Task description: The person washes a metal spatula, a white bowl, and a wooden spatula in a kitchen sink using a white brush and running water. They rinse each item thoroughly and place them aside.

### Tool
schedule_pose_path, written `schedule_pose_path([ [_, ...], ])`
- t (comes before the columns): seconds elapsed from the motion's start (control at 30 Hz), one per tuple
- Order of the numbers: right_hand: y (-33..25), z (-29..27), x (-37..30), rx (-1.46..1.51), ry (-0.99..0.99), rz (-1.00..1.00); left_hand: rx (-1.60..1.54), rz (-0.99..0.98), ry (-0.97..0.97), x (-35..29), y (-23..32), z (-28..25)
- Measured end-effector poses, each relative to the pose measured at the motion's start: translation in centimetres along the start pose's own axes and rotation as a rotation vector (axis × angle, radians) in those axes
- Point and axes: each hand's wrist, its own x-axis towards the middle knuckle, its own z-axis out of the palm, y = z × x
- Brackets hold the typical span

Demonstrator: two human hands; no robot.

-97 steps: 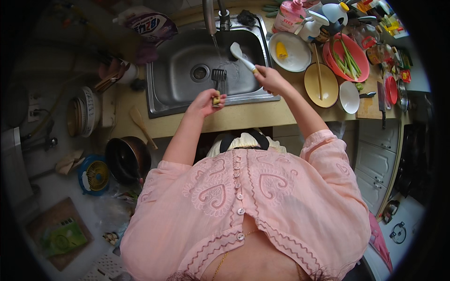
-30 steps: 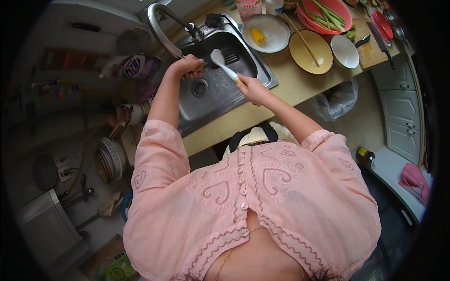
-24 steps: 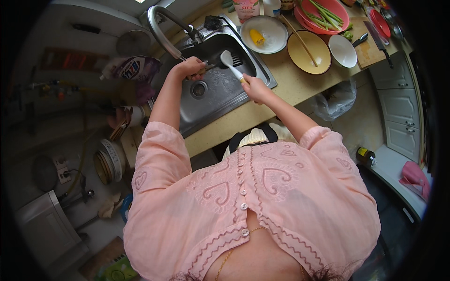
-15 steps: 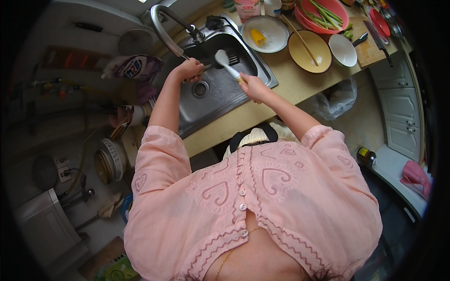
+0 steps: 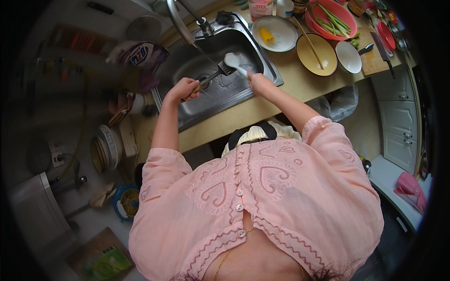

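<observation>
At the upper centre of the frame, the left hand [image 5: 186,90] is gripping the spatula [image 5: 212,77] by its handle over the sink [image 5: 213,104], while the right hand [image 5: 259,83] is grasping the white brush [image 5: 232,60], whose head is overlapping the blade. If the brush is pushing hard off-centre, the spatula could be twisting loose, perhaps flicking water toward the dish [image 5: 285,38] at upper right.

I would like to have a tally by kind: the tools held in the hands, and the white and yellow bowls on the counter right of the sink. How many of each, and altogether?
Slotted turner, in the left hand: 1
White-headed tool, in the right hand: 1
White bowls: 2
Yellow bowl: 1
Total: 5
</observation>
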Motion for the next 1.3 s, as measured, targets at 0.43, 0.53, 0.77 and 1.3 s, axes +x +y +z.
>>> schedule_pose_path([
  [0.43,-2.0,1.1,1.7,-0.154,0.021,-0.002,-0.223,-0.027,0.012,-2.2,-2.8,1.5],
  [0.53,-1.5,0.2,1.9,-0.15,-0.056,-0.006,-0.218,-0.026,0.013,-2.6,-2.8,1.7],
  [0.77,1.0,1.5,2.8,-0.116,0.017,0.068,-0.084,-0.01,0.016,-2.7,-1.8,2.5],
  [1.3,-4.2,-2.6,-3.9,0.47,-0.135,0.121,-0.002,0.006,0.099,1.3,2.0,1.9],
])
